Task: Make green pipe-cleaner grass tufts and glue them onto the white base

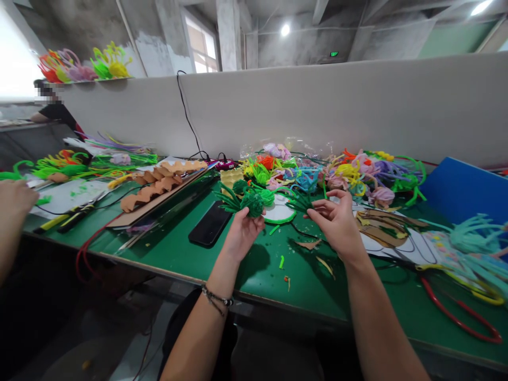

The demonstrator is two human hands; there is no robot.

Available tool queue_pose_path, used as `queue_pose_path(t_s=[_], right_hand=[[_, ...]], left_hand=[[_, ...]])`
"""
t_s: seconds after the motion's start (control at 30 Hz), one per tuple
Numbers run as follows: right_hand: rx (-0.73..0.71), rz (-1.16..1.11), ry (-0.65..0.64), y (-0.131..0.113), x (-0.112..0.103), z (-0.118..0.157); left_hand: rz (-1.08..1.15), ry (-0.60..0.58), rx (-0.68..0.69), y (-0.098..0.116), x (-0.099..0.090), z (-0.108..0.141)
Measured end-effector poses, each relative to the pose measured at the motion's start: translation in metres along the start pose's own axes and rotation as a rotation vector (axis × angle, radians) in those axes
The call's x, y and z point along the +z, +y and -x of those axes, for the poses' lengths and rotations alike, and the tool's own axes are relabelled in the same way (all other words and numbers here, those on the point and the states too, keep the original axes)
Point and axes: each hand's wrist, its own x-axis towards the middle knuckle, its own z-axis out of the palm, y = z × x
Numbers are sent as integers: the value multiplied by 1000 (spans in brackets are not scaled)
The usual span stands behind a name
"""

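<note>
My left hand is closed on a dark green fuzzy pipe-cleaner piece, with a rounded curled head and loose stems spreading left. My right hand pinches a bunch of dark green pipe-cleaner stems between thumb and fingers. Both pieces are held above the table, a short way apart. Behind and between them lies a white round piece with a bright green fuzzy edge, partly hidden. A black phone lies left of my left hand.
Colourful pipe-cleaner pieces pile along the partition on the green table. Scissors or pliers and egg-carton-like strips lie left. Red-handled scissors and a blue board are right. A co-worker's hand is far left.
</note>
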Motion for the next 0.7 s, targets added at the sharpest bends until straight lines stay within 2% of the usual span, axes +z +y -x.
queue_pose_path(t_s=[0.27, 0.47, 0.6, 0.7], right_hand=[[-60, 183, 68, -2, -1, 6], [-127, 162, 198, -7, 0, 7], [-90, 164, 230, -12, 4, 7], [-114, 162, 242, -13, 9, 8]], left_hand=[[-28, -4, -5, -8, 2, 0], [-78, -6, 8, -14, 3, -1], [-75, -37, 24, -14, 2, 1], [-83, -75, 27, -13, 2, 3]])
